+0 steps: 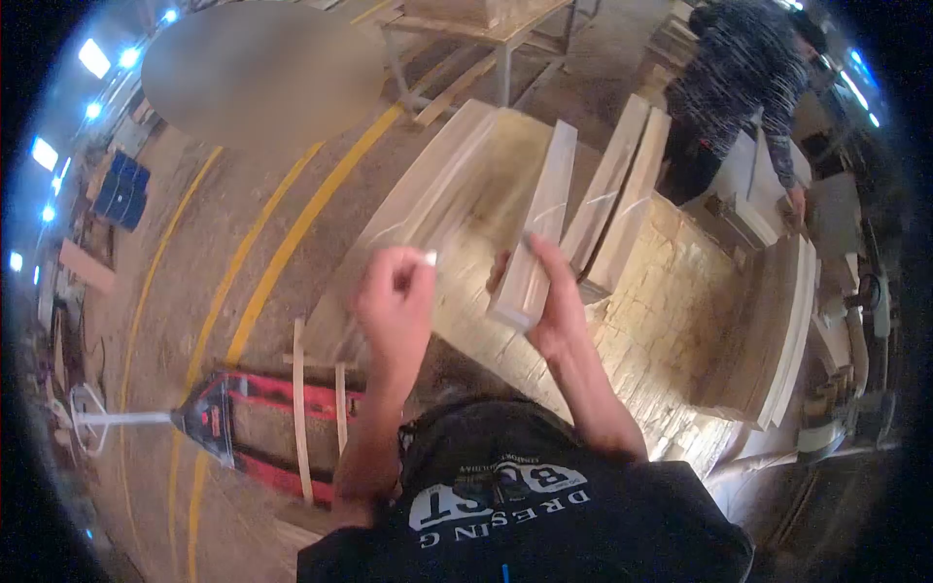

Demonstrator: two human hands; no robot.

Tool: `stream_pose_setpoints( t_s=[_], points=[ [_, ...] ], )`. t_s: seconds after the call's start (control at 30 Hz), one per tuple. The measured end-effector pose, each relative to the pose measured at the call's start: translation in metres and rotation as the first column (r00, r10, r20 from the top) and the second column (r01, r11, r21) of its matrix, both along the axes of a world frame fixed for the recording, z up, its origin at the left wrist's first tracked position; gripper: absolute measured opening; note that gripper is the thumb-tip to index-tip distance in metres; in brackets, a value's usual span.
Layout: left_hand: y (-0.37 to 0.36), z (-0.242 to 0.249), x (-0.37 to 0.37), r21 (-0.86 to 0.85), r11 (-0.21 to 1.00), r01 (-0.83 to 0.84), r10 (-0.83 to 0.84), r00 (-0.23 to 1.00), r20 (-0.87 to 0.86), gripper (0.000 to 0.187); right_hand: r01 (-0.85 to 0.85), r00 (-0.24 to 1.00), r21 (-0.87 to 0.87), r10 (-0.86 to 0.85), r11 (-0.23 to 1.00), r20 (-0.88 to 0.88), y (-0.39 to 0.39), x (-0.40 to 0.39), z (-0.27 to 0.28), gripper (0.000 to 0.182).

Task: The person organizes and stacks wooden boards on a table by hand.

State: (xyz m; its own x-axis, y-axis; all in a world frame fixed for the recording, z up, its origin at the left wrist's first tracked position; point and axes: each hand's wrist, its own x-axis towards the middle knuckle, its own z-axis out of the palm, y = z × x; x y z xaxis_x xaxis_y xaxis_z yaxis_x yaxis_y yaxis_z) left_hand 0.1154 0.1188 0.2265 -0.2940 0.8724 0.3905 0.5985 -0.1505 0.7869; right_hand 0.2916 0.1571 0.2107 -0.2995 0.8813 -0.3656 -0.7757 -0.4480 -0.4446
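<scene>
My left hand (394,296) is closed in a pinch on a small white piece of chalk (430,258), slightly blurred. My right hand (556,296) grips the near end of a wooden board (546,209), thumb on top and fingertips at its left side. A thin white line runs across this board. Just right of it lie two more boards, a wooden board (607,185) and a wooden board (632,209), each with a similar white line. To the left, near my left hand, is a row of stacked boards (428,185). All rest over a pale, rough-surfaced worktop (671,301).
A stack of boards (768,335) stands at the worktop's right end. Another person (743,78) bends over pieces at the back right. A red pallet jack (258,387) sits at lower left beside yellow floor lines (292,253). A table (476,29) stands at the back.
</scene>
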Motion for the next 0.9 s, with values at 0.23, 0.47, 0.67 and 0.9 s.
stream_pose_setpoints(
  t_s=[0.23, 0.47, 0.67, 0.9],
  points=[
    [-0.033, -0.025, 0.035, -0.155, 0.721, 0.676, -0.377, 0.570, 0.731, 0.007, 0.167, 0.925, 0.162, -0.211, 0.973, 0.315, -0.014, 0.025, 0.002, 0.044],
    [0.024, -0.014, 0.087, -0.058, 0.786, 0.615, -0.340, 0.509, 0.790, 0.004, 0.058, 0.973, 0.218, -0.104, 0.974, 0.206, 0.018, 0.056, -0.009, 0.069],
    [0.033, -0.007, 0.083, -0.060, 0.801, 0.596, -0.386, 0.590, 0.709, 0.011, -0.327, 0.945, 0.290, 0.306, 0.900, 0.114, -0.057, 0.019, -0.073, 0.093],
    [-0.047, -0.056, 0.008, -0.148, 0.916, 0.372, -0.171, 0.697, 0.696, 0.010, -0.436, 0.543, 0.287, -0.004, 0.853, 0.840, -0.049, 0.019, -0.068, 0.046]
  ],
)
